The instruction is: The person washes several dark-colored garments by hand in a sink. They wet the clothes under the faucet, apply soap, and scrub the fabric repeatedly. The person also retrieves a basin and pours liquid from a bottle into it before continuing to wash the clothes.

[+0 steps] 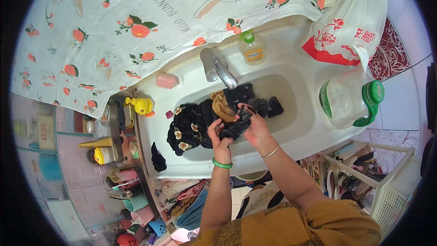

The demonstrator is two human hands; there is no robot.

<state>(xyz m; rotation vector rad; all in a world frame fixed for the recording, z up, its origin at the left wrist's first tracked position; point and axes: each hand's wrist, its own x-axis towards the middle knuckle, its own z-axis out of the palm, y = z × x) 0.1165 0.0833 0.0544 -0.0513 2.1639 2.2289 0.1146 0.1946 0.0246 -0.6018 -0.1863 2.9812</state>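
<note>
Both my hands hold a wet black cloth point(235, 129) over the white sink point(300, 136). My left hand point(220, 136), with a green wristband, grips its left side. My right hand point(256, 128), with a thin bangle, grips the right side; its far fingertips are partly covered by dark fabric. Tan fabric point(222, 107) lies just beyond my left hand. More black fabric point(275, 107) sits in the cloudy water to the right. At the basin's left is a black garment point(186, 126) with pale flowers. The metal faucet point(222, 71) reaches over the basin.
A pump soap bottle point(252, 48), a pink soap bar point(166, 80) and a yellow toy duck point(140, 106) stand around the rim. A small black cloth point(158, 159) lies front left. At right are a large plastic jug point(344, 99) and a hanging white bag point(348, 27).
</note>
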